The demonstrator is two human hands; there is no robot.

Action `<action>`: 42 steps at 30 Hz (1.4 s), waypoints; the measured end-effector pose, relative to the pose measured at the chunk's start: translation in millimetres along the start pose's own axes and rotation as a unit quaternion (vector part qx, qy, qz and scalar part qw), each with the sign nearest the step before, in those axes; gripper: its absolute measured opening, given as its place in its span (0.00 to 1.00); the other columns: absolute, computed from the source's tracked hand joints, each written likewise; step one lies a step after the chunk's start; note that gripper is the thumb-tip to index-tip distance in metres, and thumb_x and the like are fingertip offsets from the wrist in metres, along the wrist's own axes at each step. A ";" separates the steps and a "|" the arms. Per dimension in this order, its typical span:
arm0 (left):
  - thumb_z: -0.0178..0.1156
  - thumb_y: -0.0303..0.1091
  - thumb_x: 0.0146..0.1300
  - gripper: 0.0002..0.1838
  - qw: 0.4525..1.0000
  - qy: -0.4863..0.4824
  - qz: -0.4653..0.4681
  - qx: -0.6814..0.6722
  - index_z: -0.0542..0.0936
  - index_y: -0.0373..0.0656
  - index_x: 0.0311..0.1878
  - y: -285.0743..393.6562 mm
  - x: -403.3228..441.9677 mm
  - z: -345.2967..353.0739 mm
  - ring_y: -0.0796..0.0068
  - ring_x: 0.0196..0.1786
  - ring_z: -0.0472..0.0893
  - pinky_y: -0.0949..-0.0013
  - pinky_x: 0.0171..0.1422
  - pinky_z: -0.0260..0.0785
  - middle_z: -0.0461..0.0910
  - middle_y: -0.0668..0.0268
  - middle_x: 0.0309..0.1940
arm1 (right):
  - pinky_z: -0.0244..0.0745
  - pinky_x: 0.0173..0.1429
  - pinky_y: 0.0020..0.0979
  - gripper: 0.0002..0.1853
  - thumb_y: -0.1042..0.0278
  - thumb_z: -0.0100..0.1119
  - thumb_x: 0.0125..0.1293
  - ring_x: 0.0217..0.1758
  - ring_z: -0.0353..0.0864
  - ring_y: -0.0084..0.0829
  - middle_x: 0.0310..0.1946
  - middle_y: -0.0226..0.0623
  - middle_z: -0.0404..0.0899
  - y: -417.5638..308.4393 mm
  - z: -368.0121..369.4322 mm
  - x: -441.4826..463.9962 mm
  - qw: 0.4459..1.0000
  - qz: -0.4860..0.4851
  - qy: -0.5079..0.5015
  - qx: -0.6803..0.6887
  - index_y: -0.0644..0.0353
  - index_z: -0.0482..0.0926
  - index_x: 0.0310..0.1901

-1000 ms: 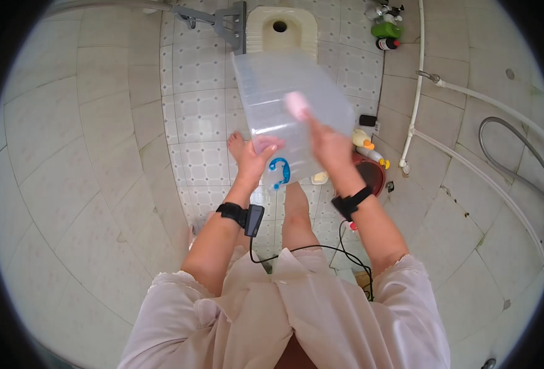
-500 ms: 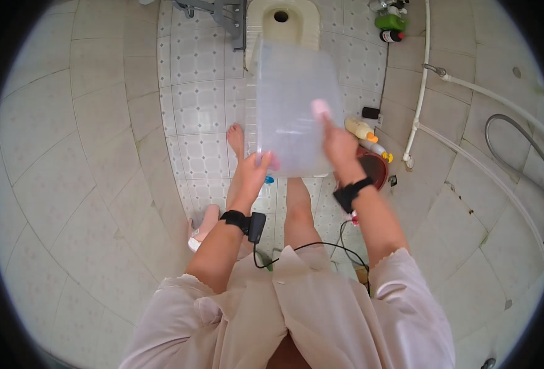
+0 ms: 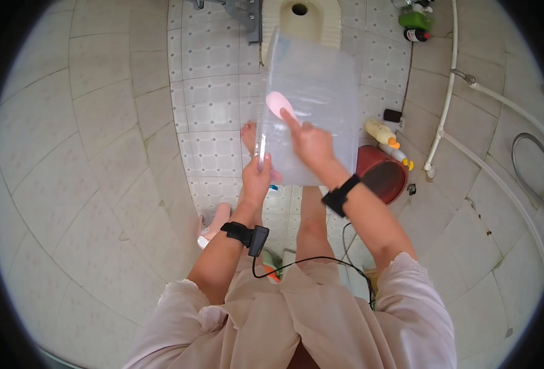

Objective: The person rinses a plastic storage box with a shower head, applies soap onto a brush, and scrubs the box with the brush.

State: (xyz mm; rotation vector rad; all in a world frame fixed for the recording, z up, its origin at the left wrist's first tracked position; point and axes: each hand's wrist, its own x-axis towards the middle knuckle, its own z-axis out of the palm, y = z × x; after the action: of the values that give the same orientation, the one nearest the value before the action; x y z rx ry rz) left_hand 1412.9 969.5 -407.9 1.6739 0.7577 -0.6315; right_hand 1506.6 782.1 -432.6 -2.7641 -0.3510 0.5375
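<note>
A translucent plastic box hangs in front of me above the tiled floor. My left hand grips its near left edge, thumb on top and fingers showing faintly through the plastic. In my right hand is a pink oval brush, held with the index finger stretched along it, over the box's left part. Whether the brush touches the plastic is hard to tell. A bit of blue shows just below the box's near edge.
Beyond the box lies a squat toilet. To the right are a dark red basin, a cream bottle and white wall pipes. A grey metal frame stands at the top. Pink slippers lie left of my legs.
My right hand has swept the pink brush from the box's right side to its left. The box has tilted, and its blue handle has gone mostly out of sight beneath it.
</note>
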 end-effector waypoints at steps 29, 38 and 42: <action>0.56 0.48 0.80 0.25 0.994 0.046 -0.005 0.098 0.79 0.36 0.30 71.5 36.2 -13.2 0.76 0.19 0.81 0.71 0.26 0.72 0.78 0.65 0.17 | 0.74 0.21 0.48 0.29 0.63 0.55 0.71 0.20 0.82 0.42 0.21 0.39 0.80 149.9 -0.4 -63.1 0.992 0.115 -0.004 -0.047 0.40 0.71 0.75; 0.54 0.51 0.79 0.28 0.989 0.015 -0.022 0.147 0.80 0.35 0.31 100.7 85.2 -26.0 0.72 0.20 0.83 0.70 0.27 0.74 0.79 0.63 0.18 | 0.79 0.29 0.48 0.30 0.63 0.58 0.72 0.25 0.83 0.44 0.28 0.39 0.83 118.3 -7.6 -177.7 0.966 0.241 0.042 0.081 0.31 0.71 0.74; 0.54 0.53 0.79 0.28 0.987 0.010 -0.039 0.158 0.80 0.34 0.34 92.5 91.5 -26.0 0.70 0.20 0.84 0.69 0.27 0.77 0.80 0.62 0.20 | 0.78 0.27 0.47 0.30 0.65 0.57 0.72 0.24 0.84 0.45 0.27 0.40 0.83 109.7 -26.6 -132.3 0.994 0.072 0.060 0.049 0.34 0.70 0.75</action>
State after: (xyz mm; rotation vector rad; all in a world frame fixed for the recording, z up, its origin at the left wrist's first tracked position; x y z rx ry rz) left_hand 1543.1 994.7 -412.1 1.9492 0.7690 -0.8246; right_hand 1417.6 635.5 -403.3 -2.7238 -0.0964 0.4071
